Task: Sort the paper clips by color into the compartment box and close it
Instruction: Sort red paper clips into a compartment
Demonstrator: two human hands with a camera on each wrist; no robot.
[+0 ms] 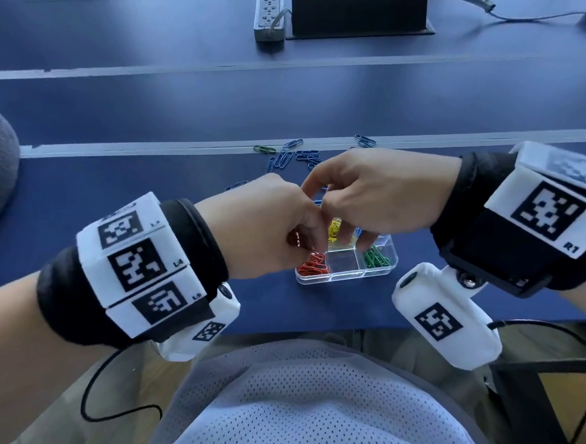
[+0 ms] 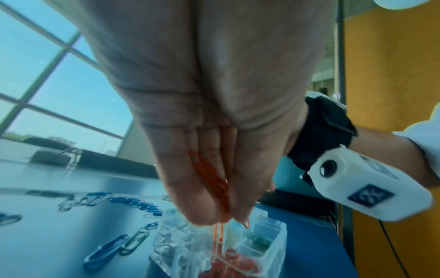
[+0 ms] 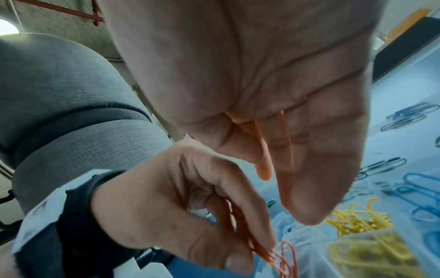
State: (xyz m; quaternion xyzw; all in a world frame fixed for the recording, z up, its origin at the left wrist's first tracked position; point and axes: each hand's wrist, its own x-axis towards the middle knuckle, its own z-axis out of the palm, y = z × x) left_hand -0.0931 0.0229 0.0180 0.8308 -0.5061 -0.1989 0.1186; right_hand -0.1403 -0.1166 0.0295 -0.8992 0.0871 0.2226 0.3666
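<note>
Box (image 1: 381,273): clear, lid open, near table edge; red, yellow, green clips sorted inside.
Left hand (image 1: 267,227): pinching red clips (image 2: 212,180) above the red compartment.
Right hand (image 1: 372,195): fingers relaxed, empty.
Left to do: blue clips (image 1: 283,157) loose behind; closing.

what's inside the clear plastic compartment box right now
The clear plastic compartment box holds red clips, yellow clips and green clips; its near middle cell looks empty. Both hands cover the far cells.

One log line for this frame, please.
left hand: pinches red clips over box | right hand: open above box | blue clips: loose on table | lid: unseen
</note>
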